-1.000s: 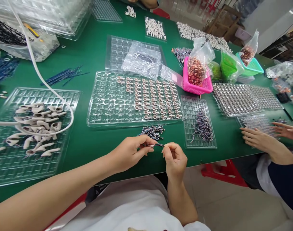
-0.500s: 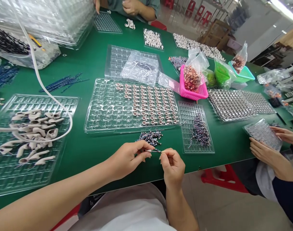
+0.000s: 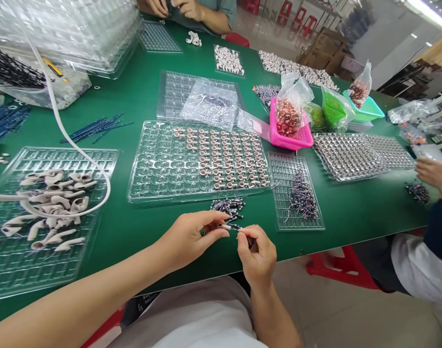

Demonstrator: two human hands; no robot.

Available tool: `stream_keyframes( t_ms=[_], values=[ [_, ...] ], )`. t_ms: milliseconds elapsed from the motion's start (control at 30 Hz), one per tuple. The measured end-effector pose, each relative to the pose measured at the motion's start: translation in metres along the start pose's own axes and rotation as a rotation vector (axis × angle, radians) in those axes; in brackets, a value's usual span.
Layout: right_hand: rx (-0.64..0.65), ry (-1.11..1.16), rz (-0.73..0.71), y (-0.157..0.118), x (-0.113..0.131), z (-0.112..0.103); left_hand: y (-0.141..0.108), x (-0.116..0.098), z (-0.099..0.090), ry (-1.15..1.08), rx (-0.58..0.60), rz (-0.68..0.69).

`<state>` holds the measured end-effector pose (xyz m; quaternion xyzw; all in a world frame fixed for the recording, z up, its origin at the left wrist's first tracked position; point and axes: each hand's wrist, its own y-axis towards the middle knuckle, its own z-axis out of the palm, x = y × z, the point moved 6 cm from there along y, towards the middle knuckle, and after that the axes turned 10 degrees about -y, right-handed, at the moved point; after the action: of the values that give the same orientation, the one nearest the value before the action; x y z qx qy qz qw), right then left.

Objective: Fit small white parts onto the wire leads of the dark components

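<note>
My left hand (image 3: 197,238) is closed, thumb and fingers pinching a small white piece (image 3: 225,226) whose kind I cannot make out. A thin dark wired strip (image 3: 236,225) runs from it to my right hand (image 3: 257,256). That hand is closed in a pinch on the strip's other end, and something dark shows inside its curled fingers. Just beyond my fingertips lies a pile of similar dark strips (image 3: 231,207) with pale ends. Behind the pile, a clear moulded tray (image 3: 159,166) holds rows of pale stemmed earbud shells (image 3: 228,159) in its right part.
At left, a tray (image 3: 16,270) carries loose white shells under a looping white cable (image 3: 107,186). Right of centre are a tray of dark strips (image 3: 302,195) and a pink basket (image 3: 291,140) with bagged coppery parts. A co-worker's hand (image 3: 436,174) is at far right.
My right hand has shifted slightly left, nearer my left hand. The right co-worker's hands moved back with the clear tray, baring a dark pile. The person opposite has brought both hands together.
</note>
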<state>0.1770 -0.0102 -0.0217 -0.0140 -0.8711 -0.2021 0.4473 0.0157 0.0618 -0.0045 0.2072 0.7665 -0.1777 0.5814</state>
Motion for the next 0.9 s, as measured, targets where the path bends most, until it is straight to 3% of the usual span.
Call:
stream_keyframes(
  t_ms=[100,633,900],
  values=[
    [-0.004,-0.018,0.001,0.0009,-0.0003,0.0002,0.0004,0.0019,-0.0013,0.041,0.000,-0.011],
    [0.031,-0.044,-0.063,0.0044,0.0060,0.0031,-0.0023,-0.0014,0.0031,0.099,-0.031,0.199],
    [0.014,-0.025,-0.131,0.0027,0.0088,0.0000,-0.0013,-0.0014,0.0029,0.058,-0.039,0.207]
  ],
)
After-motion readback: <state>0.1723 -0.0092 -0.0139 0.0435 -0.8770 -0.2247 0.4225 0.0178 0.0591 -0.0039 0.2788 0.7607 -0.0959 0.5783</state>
